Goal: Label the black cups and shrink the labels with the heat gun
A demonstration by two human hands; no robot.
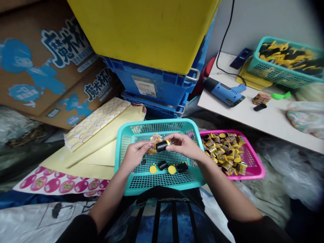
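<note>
Over the turquoise basket (118, 148), my right hand (186, 145) pinches a small black cylinder with a yellow end (161, 146). My left hand (135, 155) is closed on a small printed yellow wrapper (152, 148), right up against the cylinder's left end. Whether the cylinder is partly inside the wrapper I cannot tell. Behind my fingers shows another printed piece (156, 137). Below them in the basket lie a black cylinder (162, 165), a second black cylinder (181, 167), and two yellow discs (153, 169), with small coloured bits around them.
A pink basket (258, 168) of wrapped yellow-and-black cylinders (225, 152) stands at right. On the white table (275, 118) lie a blue heat gun (224, 91) and a turquoise basket of yellow-and-black parts (286, 72). Blue crates (152, 84), cartons (50, 64) and printed sheets (98, 128) are ahead and left.
</note>
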